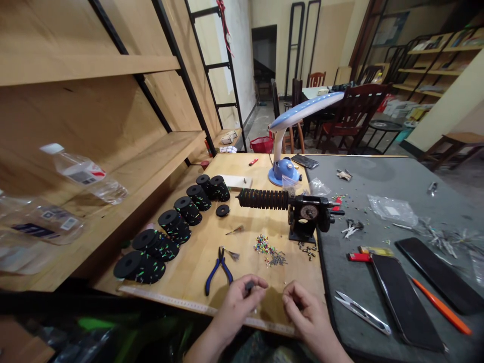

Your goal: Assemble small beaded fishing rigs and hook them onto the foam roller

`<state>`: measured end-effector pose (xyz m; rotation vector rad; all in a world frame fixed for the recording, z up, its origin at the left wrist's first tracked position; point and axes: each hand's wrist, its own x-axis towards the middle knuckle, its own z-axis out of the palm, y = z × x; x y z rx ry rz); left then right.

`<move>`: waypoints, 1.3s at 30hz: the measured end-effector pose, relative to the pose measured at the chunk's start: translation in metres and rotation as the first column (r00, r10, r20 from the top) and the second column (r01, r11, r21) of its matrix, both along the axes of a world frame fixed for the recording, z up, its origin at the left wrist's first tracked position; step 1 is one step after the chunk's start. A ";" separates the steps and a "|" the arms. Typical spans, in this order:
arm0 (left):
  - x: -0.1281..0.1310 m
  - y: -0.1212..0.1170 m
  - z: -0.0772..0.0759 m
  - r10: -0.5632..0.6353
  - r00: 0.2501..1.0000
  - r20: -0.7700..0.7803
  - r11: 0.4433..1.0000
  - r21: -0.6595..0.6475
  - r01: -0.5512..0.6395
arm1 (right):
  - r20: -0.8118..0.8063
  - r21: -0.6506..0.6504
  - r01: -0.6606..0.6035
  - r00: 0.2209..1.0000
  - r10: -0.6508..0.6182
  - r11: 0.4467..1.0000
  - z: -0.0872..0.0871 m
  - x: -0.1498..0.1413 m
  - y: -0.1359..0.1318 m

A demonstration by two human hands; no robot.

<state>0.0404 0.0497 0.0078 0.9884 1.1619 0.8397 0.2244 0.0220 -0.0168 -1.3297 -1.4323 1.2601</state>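
Note:
My left hand (242, 300) is above the front edge of the wooden table, its fingers curled round a small dark piece (249, 286) that is mostly covered. To its right, my right hand (303, 305) has thumb and forefinger pinched together; anything between them is too small to make out. The hands are apart. Blue-handled pliers (220, 269) lie left of my left hand, handles toward me. Past the hands are a heap of coloured beads (261, 244), thin metal bits (279, 258) and small brass-coloured pieces (309, 251).
Black foam spools (172, 227) with coloured specks line the left side. A black hand-cranked device (306, 214) carrying stacked black discs (263, 199) stands beyond the beads, near a blue lamp (283, 171). Thread snips (363, 312), phones (406, 302) and an orange pen-like tool (440, 305) lie right.

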 end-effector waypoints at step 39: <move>-0.017 0.018 -0.006 0.158 0.522 -0.839 0.844 0.388 0.369 | 0.017 0.067 0.108 0.994 -0.110 0.992 -0.001 -0.009 0.008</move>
